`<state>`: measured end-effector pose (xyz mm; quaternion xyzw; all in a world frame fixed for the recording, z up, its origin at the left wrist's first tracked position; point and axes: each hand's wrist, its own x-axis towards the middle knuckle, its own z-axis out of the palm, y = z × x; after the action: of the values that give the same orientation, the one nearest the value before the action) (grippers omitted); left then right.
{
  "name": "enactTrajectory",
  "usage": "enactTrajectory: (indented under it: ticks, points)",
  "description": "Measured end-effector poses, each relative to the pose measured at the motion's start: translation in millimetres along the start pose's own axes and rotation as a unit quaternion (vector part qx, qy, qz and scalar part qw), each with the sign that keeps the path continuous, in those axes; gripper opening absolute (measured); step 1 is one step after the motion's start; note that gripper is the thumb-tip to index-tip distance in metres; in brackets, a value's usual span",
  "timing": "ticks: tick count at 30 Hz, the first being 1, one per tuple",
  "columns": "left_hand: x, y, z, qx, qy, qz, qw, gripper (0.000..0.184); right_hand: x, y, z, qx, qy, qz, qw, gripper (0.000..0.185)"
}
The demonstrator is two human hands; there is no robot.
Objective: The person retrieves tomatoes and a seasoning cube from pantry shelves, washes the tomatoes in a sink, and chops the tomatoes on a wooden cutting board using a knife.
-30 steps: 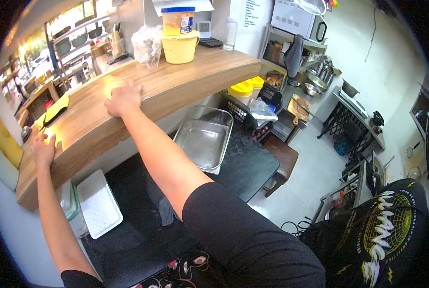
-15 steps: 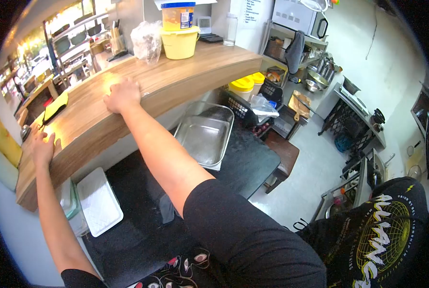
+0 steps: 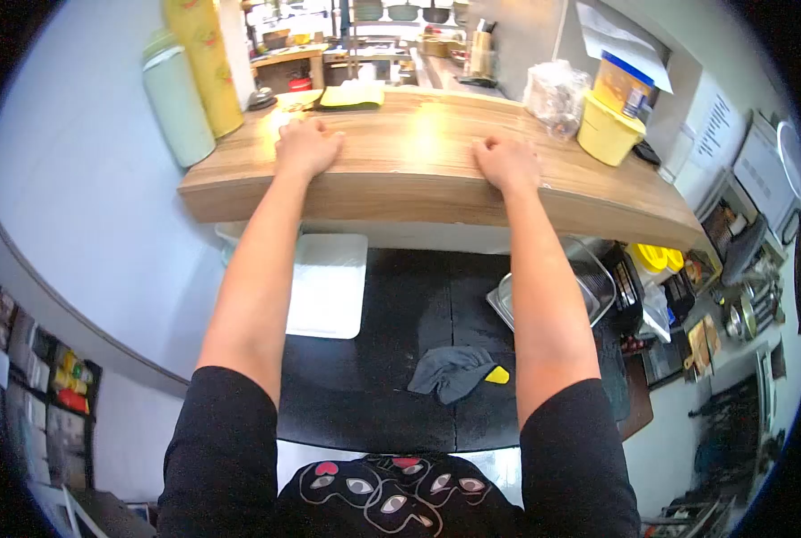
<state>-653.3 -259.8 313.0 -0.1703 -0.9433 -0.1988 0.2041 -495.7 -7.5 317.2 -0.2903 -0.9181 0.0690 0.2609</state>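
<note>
My left hand (image 3: 308,148) rests on the wooden counter ledge (image 3: 400,157), thumb apart from the fingers and nothing in it. A yellow cloth (image 3: 354,96) lies just beyond it. Farther right on the same ledge leans my right hand (image 3: 510,164), also without anything in it; its fingers are partly turned from view. Closest to that hand are a clear plastic bag (image 3: 557,99) and a pale yellow tub (image 3: 609,134) with a blue-lidded container (image 3: 623,85) on top. Below, a grey cloth (image 3: 452,372) with a yellow patch lies on the black table (image 3: 383,394).
On the black table are a white tray (image 3: 333,287) at left and clear rectangular pans (image 3: 589,278) at right, partly behind my forearm. A pale green bottle (image 3: 178,103) stands at the ledge's left end. Yellow-lidded containers (image 3: 653,257) and a wooden board (image 3: 703,345) are farther right.
My view has swung left and now faces the ledge squarely. Both hands remain on the ledge. The person in a printed black shirt at right is out of view; the grey cloth shows fully.
</note>
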Motion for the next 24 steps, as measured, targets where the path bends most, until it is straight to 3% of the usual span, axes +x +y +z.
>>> enactTrajectory:
  ticks: [5, 6, 9, 10, 11, 13, 15, 16, 19, 22, 24]
  points:
    - [-8, 5, -11, -0.022, -0.009, -0.005, 1.000, 0.047, 2, 1, 8, -0.004, 0.037, 0.003, 0.999, 0.038]
    - [-9, 6, -10, -0.022, 0.001, -0.005, 1.000, 0.050, 2, 0, 2, -0.002, 0.004, 0.002, 1.000, 0.039]
    - [-9, 2, 9, -0.007, 0.253, 0.002, 0.967, 0.051, 3, 0, 2, -0.027, -0.001, -0.001, 1.000, 0.040]
    - [-9, 1, 9, 0.029, 0.249, 0.014, 0.968, 0.054, 2, -1, 1, -0.024, -0.010, 0.001, 1.000, 0.041]
    - [-3, -1, 6, 0.004, 0.091, -0.010, 0.996, 0.055, 1, -2, -1, -0.022, -0.020, 0.004, 1.000, 0.041]
    - [16, 1, -10, -0.050, -0.221, -0.055, 0.972, 0.058, 1, -2, 0, -0.021, 0.019, 0.000, 1.000, 0.042]
    - [12, 4, -11, -0.047, -0.162, -0.066, 0.983, 0.060, -1, 1, 11, -0.022, 0.110, -0.008, 0.994, 0.042]
    - [6, 7, -9, -0.044, -0.136, -0.071, 0.987, 0.061, 2, 2, 11, -0.020, 0.092, -0.011, 0.996, 0.043]
    - [-13, 10, -7, 0.037, 0.085, -0.008, 0.996, 0.060, 2, 1, 7, -0.017, 0.040, -0.020, 0.999, 0.043]
    - [-17, 11, -10, 0.044, 0.122, -0.007, 0.992, 0.062, -1, -3, 2, -0.017, 0.016, -0.022, 0.999, 0.042]
    - [-16, 10, -11, 0.026, 0.077, -0.003, 0.997, 0.063, -1, -4, 0, -0.019, 0.010, -0.018, 1.000, 0.040]
